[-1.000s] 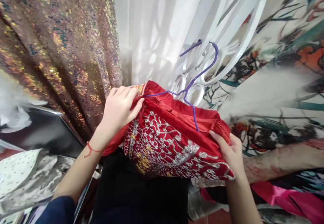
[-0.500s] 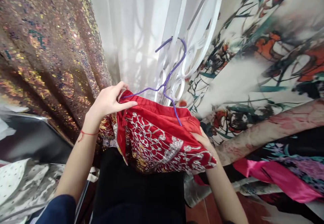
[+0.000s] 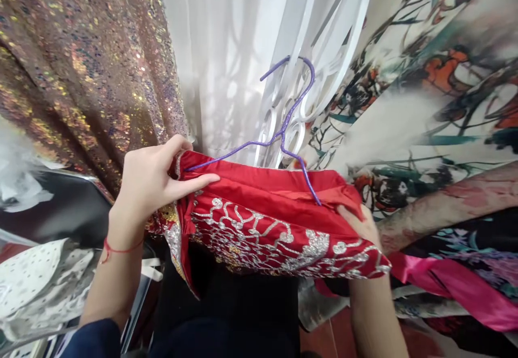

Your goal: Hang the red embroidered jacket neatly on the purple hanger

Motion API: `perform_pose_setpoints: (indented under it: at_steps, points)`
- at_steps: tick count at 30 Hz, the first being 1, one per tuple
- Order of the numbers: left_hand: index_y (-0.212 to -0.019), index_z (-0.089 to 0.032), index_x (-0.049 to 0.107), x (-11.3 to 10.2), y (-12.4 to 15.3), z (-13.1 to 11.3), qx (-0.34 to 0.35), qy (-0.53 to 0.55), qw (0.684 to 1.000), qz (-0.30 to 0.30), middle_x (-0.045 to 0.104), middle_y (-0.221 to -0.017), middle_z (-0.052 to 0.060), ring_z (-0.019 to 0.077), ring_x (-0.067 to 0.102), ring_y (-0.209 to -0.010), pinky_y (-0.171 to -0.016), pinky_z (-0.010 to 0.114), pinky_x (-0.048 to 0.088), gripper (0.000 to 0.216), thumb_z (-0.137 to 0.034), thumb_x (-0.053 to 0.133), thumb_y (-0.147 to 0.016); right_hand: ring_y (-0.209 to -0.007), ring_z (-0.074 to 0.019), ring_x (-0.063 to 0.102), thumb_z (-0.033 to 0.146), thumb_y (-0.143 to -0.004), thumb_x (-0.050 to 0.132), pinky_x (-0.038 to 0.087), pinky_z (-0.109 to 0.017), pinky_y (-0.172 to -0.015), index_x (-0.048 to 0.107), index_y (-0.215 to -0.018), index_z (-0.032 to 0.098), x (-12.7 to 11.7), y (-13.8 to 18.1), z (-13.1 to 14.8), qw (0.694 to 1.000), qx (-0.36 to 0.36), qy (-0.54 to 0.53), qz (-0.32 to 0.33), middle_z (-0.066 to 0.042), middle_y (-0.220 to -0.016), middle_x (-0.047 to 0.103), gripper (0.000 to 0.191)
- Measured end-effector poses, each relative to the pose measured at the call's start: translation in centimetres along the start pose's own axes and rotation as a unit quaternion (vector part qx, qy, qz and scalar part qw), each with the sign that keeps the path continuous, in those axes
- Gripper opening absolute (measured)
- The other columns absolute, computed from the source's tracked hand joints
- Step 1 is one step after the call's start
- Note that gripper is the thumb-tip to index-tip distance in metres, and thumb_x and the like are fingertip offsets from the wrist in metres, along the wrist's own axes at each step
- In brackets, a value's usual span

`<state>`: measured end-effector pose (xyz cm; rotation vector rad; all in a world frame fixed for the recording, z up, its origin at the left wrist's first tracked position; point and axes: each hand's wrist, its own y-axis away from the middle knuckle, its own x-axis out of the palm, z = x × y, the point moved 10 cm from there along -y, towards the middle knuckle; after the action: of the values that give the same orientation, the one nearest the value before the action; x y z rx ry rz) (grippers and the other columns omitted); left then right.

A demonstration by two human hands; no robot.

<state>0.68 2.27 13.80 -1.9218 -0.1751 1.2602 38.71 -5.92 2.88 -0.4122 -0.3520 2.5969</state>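
Note:
A red embroidered garment [image 3: 259, 239] with silver and gold pattern stretches between my hands in front of my body. My left hand [image 3: 156, 177] grips its top edge at the left end, thumb along the red band and fingers behind. On the right, my right hand [image 3: 360, 220] holds the other end, with the fingers partly hidden by the cloth. A purple hanger [image 3: 285, 123] stands with both arms inside the garment's top opening. Its hook points up, overlapping a white scrollwork frame in the view; I cannot tell whether they touch.
Gold sequined fabric [image 3: 93, 61] hangs at the left, and a white curtain [image 3: 218, 45] at the back. White scrollwork [image 3: 299, 109] rises behind the hanger. Floral-printed cloth [image 3: 437, 93] and a pink ribbon [image 3: 449, 288] are at the right. Dotted fabric [image 3: 32, 277] lies at lower left.
My hands have moved further apart, and the garment's top is pulled wider. The hanger has shifted slightly right in view, its arms still inside the opening.

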Motion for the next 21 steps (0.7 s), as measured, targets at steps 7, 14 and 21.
perform_pose_setpoints:
  at_steps: [7,14,21]
  points:
    - [-0.092,-0.022,0.057,4.6,-0.7,0.0,0.005,0.107,0.984,0.139,0.063,-0.073,0.0,0.0164,0.057,-0.063,-0.062,0.03,0.044,0.054,-0.075,0.05,-0.091,-0.057,-0.0141,0.054,0.035,-0.086,0.07,0.043,-0.028,-0.057,0.073,-0.08,0.023,-3.1,2.0,9.5,0.975,-0.156,0.156,-0.024,0.0,-0.065,0.063,0.014]
    - [-0.13,-0.015,0.054,4.1,-0.1,-3.2,0.069,0.067,0.992,-0.082,0.067,-0.12,0.018,0.032,0.066,-0.111,-0.096,0.049,0.054,0.044,-0.042,0.062,-0.095,-0.067,-0.018,0.064,0.028,-0.087,0.062,0.051,-0.028,-0.069,0.069,-0.093,0.025,-0.1,4.1,8.7,0.913,-0.257,0.309,-0.064,-0.001,-0.079,0.072,0.01]
    - [-0.141,-0.022,0.056,6.5,-0.8,-15.3,0.322,0.113,0.939,-0.04,0.066,-0.138,0.011,0.0292,0.059,-0.132,-0.113,0.048,0.043,0.044,-0.035,0.057,-0.099,-0.064,-0.0177,0.062,0.026,-0.086,0.058,0.05,-0.028,-0.067,0.063,-0.095,0.024,1.9,3.2,7.8,0.915,-0.256,0.306,-0.055,-0.002,-0.078,0.072,0.011]
